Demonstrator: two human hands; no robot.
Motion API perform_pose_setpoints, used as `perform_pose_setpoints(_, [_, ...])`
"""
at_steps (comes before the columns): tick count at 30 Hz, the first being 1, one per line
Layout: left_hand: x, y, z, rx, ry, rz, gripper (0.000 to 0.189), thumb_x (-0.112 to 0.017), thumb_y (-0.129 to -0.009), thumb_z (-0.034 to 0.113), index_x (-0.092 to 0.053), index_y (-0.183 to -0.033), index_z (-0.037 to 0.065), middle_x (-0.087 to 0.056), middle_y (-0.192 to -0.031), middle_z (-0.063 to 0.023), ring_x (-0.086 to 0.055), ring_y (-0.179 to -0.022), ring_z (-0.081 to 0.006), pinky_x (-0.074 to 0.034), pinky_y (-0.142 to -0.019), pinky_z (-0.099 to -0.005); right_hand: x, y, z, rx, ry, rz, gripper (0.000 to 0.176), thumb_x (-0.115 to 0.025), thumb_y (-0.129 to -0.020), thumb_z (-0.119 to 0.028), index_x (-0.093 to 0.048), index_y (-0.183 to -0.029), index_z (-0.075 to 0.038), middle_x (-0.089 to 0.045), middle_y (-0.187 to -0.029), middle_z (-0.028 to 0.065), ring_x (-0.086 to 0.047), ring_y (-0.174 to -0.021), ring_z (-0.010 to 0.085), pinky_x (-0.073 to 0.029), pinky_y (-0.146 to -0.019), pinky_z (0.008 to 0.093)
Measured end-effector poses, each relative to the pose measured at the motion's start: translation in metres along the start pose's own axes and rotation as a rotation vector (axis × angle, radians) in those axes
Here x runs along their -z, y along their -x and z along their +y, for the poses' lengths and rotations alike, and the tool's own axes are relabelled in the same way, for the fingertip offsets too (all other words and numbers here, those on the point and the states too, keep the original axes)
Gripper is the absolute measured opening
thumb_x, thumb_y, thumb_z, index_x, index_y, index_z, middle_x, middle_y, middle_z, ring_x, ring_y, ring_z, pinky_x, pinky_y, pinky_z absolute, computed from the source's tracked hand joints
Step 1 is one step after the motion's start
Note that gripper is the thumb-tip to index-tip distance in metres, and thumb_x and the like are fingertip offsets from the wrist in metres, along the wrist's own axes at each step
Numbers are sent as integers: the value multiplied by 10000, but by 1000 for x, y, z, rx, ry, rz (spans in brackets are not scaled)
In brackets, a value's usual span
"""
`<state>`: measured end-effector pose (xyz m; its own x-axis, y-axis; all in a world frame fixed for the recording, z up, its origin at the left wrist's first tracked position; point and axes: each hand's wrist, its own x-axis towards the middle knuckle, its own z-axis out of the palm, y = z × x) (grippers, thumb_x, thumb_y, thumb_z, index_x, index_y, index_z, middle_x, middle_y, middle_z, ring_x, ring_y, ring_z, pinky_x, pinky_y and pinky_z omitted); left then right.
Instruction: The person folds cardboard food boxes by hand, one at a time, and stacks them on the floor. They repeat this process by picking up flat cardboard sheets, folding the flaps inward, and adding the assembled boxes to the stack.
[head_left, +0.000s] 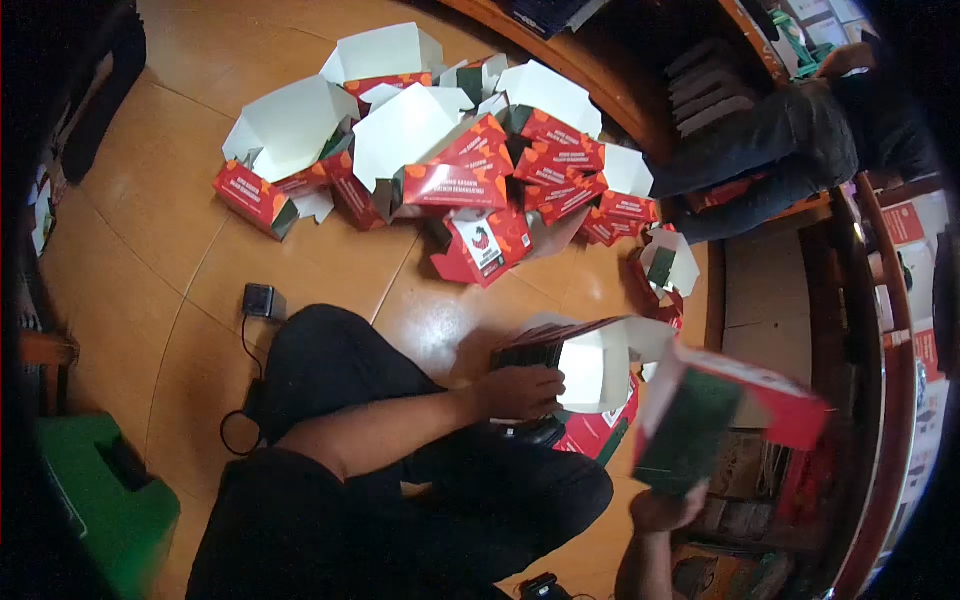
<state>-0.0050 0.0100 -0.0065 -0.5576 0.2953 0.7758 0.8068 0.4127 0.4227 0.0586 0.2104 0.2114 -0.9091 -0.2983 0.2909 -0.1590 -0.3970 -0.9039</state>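
Note:
My right hand [668,508] grips the lower edge of a red and dark green cardboard box [690,430], held up at the right and blurred. My left hand [520,392] has its fingers curled against the dark layered edge of an open cardboard box [595,370] with a white inside, in front of my folded legs. This one looks like several boxes nested together. Under it lies a red printed panel [605,425]. A black object [535,432] sits just below my left hand, partly hidden.
A pile of open red and white boxes [430,150] spreads over the tiled floor [200,200]. Another box [665,265] lies by the wooden shelf. A black adapter with cable [264,300] is beside my knee. Another person's leg [770,150] reaches in from the upper right. A green object [100,490] stands lower left.

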Motion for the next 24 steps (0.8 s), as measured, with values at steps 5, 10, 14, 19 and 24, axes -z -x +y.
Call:
perform_pose_setpoints(5, [19, -4, 15, 93, 13, 8, 254, -649, -876, 257, -586, -992, 40, -573, -1059, -124, -617, -929, -303, -525, -823, -371, 88, 19, 69, 227, 1512, -177, 213, -668, -834, -94, -650, -1032, -18, -685, -1029, 163, -676, -914, 298, -540, -788, 390])
perform_pose_setpoints(10, [6, 2, 2, 81, 122, 31, 273, -680, -848, 230, -598, -1006, 23, -592, -1032, -140, -622, -938, -314, -524, -837, -385, 73, -36, 93, 514, 1415, -356, 241, -615, -791, 71, -620, -994, -58, -686, -845, 142, -678, -708, 332, -540, -597, 365])
perform_pose_setpoints(14, [21, -7, 2, 139, 92, 76, 240, -721, -819, 227, -642, -953, 44, -625, -959, -105, -642, -875, -272, -525, -756, -367, 69, -39, 93, 312, 1551, -410, 237, -598, -788, 57, -610, -977, -84, -685, -859, 126, -676, -717, 333, -541, -590, 389])
perform_pose_setpoints(19, [22, -12, -4, 106, 196, -43, 202, -728, -814, 236, -648, -848, 53, -625, -875, -99, -626, -826, -266, -514, -745, -369, 57, -35, 84, 71, 1687, -476, 191, -583, -812, 9, -618, -963, -103, -680, -861, 89, -674, -726, 318, -539, -596, 406])
perform_pose_setpoints(24, [19, -11, -10, 123, 217, -54, 205, -740, -802, 243, -655, -829, 59, -624, -851, -86, -620, -825, -263, -513, -749, -361, 34, -43, 65, -28, 1511, -538, 124, -655, -844, -115, -661, -959, -71, -670, -866, 137, -659, -774, 349, -523, -654, 411])
